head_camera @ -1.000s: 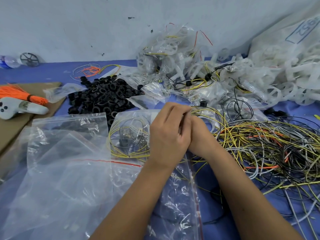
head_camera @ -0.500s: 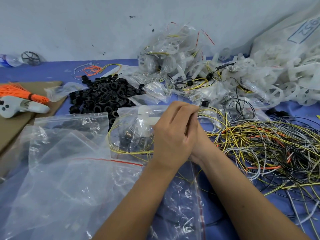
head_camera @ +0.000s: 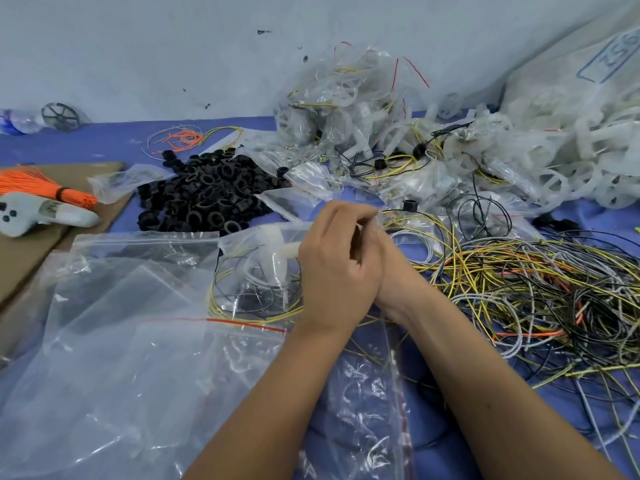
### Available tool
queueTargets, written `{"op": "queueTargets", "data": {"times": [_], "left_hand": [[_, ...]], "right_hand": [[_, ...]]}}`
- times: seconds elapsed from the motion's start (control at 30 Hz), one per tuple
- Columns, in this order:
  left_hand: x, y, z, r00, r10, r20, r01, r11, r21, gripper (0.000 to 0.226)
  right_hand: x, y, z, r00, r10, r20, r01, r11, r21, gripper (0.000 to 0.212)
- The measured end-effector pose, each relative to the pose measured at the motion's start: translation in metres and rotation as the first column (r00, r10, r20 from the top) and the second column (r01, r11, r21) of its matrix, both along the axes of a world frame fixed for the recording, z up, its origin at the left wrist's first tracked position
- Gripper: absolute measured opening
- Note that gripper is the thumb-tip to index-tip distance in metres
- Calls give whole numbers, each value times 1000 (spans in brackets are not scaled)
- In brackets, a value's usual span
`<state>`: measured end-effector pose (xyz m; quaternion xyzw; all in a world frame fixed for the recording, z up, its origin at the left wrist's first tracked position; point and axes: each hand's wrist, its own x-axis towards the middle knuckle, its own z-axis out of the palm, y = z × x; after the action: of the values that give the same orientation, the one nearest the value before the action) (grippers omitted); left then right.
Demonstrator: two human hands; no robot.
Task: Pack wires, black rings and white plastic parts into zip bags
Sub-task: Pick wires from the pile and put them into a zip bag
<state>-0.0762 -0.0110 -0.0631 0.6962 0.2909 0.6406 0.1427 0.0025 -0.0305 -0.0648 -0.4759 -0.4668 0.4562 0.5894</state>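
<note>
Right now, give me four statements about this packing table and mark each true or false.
1. The pile of black rings lies left of the hands. True.
2. The loose wire tangle lies left of the hands. False: it lies to their right.
3. The small filled zip bag holds yellow wire. True.
4. The left hand and right hand are far apart. False: they are together at the bag's top edge.

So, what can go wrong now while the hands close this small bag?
The filled zip bag bulges with a white plastic part near its mouth, so the seal may not close. The left hand hides the right hand, so the grip is unclear. Loose wires beside it could snag.
</note>
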Motion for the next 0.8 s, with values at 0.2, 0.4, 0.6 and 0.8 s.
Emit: {"op": "queueTargets", "data": {"times": [0.2,0.4,0.6,0.8], "left_hand": [[-4,7,-3,998,29,-59,-35,993,-111,11],[-2,15,-7,989,-59,-137,24,969,-247,11],[2,19,-13,982,-164,-90,124,930,-346,18],[6,20,-20,948,-293,-122,233,904,-360,18]], "right_hand": [[13,-5,8,964,98,248,-78,993,-88,54],[19,-7,6,953,-87,289,128,984,-126,32],[30,-3,11,540,-504,674,493,839,231,21],[75,8,43,264,-641,721,682,652,330,21]]}}
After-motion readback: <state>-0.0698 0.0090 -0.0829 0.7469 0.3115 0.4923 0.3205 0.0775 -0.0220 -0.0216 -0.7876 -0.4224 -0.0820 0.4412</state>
